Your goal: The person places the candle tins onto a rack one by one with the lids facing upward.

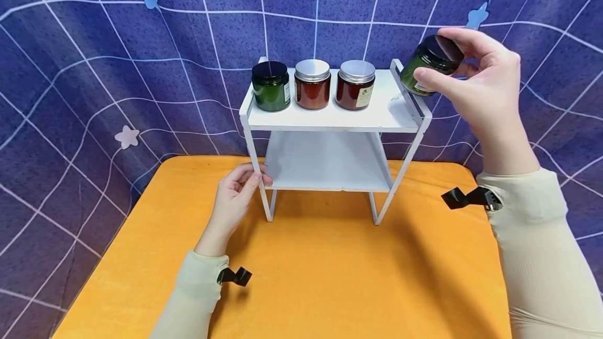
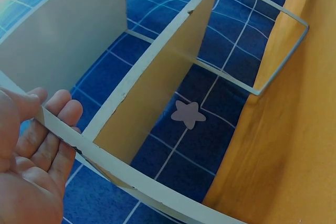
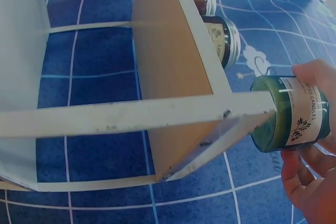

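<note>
My right hand holds a green scented candle jar with a black lid, thumb on one side and fingers on the other. The jar is tilted, at the right end of a white two-tier rack. In the right wrist view, the candle's label reads partly "CANDLES". My left hand grips the rack's front left leg between thumb and fingers, near the lower shelf. On the top shelf stand a green jar with a black lid and two amber jars with silver lids.
An orange cloth covers the table under the rack. Right behind hangs a blue curtain with white grid lines and stars. The rack's lower shelf holds no jars. A raised side rail edges the top shelf's right end.
</note>
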### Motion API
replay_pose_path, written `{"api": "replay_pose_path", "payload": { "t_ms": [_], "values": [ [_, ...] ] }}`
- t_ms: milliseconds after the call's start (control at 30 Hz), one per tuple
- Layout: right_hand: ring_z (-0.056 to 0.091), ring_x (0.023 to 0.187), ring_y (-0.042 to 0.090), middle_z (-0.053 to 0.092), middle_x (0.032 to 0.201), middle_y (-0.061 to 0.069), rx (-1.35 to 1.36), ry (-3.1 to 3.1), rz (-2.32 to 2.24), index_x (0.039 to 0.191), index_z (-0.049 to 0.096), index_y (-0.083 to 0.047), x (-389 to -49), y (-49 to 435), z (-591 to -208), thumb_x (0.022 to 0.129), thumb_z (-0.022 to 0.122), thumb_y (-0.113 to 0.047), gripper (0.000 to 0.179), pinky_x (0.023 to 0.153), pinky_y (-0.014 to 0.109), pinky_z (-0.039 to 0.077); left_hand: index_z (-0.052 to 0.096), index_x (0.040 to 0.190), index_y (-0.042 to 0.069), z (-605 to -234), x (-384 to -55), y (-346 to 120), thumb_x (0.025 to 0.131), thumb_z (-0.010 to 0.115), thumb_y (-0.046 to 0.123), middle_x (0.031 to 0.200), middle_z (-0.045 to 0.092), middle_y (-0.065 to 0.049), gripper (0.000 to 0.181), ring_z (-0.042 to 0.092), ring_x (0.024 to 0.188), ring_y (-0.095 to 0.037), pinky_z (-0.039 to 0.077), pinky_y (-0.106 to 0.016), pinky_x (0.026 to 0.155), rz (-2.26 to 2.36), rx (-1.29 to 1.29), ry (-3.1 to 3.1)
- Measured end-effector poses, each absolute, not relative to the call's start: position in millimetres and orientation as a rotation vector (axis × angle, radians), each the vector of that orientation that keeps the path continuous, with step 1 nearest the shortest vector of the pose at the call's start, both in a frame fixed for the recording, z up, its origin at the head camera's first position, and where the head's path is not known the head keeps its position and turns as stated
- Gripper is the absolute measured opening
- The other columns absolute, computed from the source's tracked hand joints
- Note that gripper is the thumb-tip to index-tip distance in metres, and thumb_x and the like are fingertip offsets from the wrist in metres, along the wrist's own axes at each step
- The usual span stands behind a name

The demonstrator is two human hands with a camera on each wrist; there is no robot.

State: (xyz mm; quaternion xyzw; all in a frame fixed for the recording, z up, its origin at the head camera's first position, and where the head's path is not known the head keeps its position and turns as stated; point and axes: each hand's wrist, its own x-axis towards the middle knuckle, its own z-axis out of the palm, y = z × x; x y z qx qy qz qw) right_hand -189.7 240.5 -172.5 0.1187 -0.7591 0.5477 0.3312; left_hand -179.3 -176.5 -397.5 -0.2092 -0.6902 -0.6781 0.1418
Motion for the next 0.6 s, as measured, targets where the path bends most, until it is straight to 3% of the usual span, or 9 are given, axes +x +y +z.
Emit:
{"api": "replay_pose_path", "payload": {
  "t_ms": [200,600],
  "values": [
    [0.068,0.114,0.018,0.075,0.128,0.002,0.332,-2.002,1.429,0.135,0.078,-0.011,-194.9,231.4,-174.7,0.078,0.094,0.002,0.061,0.093,0.018,0.056,0.070,0.126,-0.008,-397.6,-179.8,-177.0,0.113,0.059,0.005,0.099,0.081,-0.006,0.021,0.076,0.094,-0.016,0.059,-0.027,0.095,-1.963,-0.608,-1.990],
    [0.069,0.093,0.015,0.076,0.123,-0.001,0.364,-2.072,1.352,0.138,0.076,-0.015,-204.9,221.8,-183.9,0.080,0.096,-0.008,0.062,0.085,0.018,0.054,0.070,0.127,-0.007,-398.7,-180.5,-177.8,0.113,0.059,0.004,0.100,0.081,-0.008,0.021,0.076,0.094,-0.017,0.058,-0.027,0.095,-1.963,-0.614,-1.991]
  ]
}}
